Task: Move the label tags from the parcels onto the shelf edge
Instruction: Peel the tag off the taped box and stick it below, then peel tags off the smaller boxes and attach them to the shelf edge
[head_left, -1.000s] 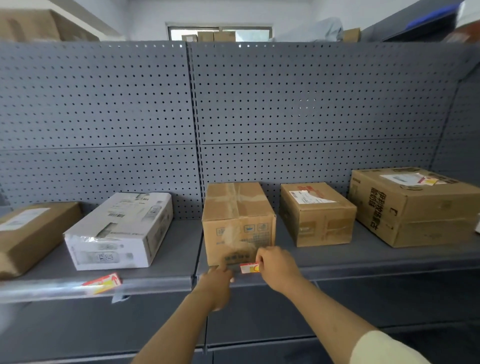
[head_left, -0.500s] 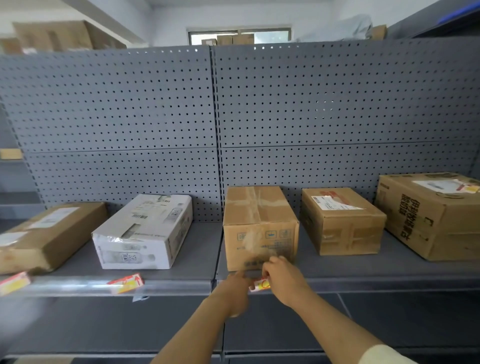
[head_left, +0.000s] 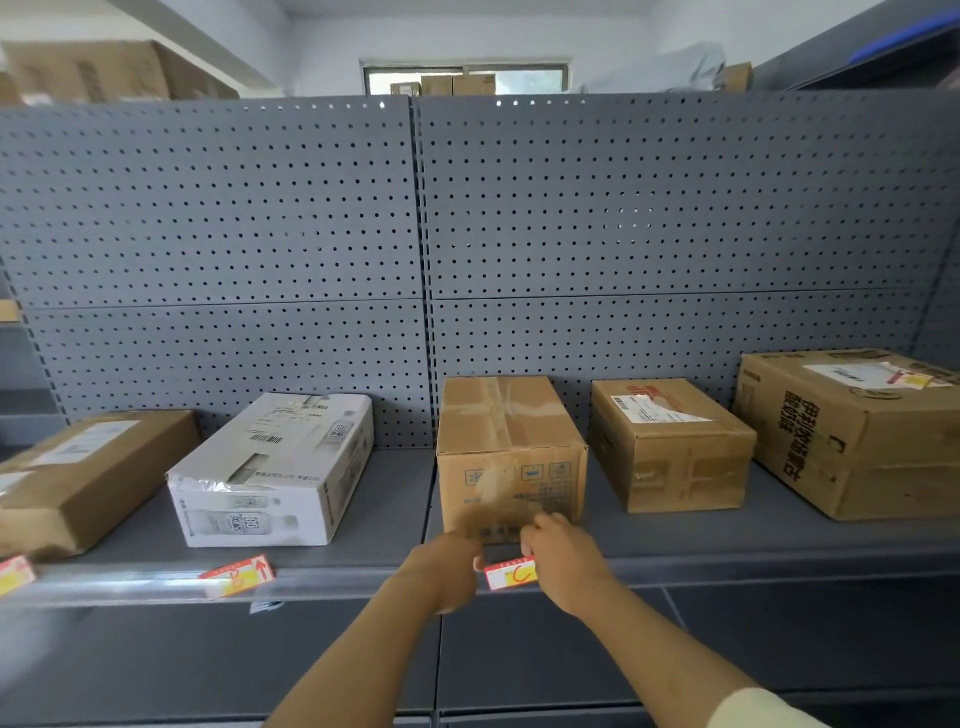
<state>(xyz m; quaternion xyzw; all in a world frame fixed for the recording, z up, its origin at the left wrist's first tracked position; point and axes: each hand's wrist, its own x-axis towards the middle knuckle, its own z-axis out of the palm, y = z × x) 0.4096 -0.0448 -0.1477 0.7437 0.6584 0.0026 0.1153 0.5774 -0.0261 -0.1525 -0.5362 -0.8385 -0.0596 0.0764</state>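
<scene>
Lower centre of frame: the label tag (head_left: 510, 573) lies against the shelf edge (head_left: 779, 578) below the middle parcel (head_left: 511, 452). The right hand (head_left: 563, 558) pinches its right end and the left hand (head_left: 447, 571) closes curled fingers on its left end. The tag appears light, thin and flexible, liable to bend or skew, so it is best held by both short ends and pressed flat.

The grey shelf (head_left: 727, 540) bears five parcels (head_left: 511, 452) in a row; the blurred leftmost one (head_left: 88, 467) seems cardboard too.
</scene>
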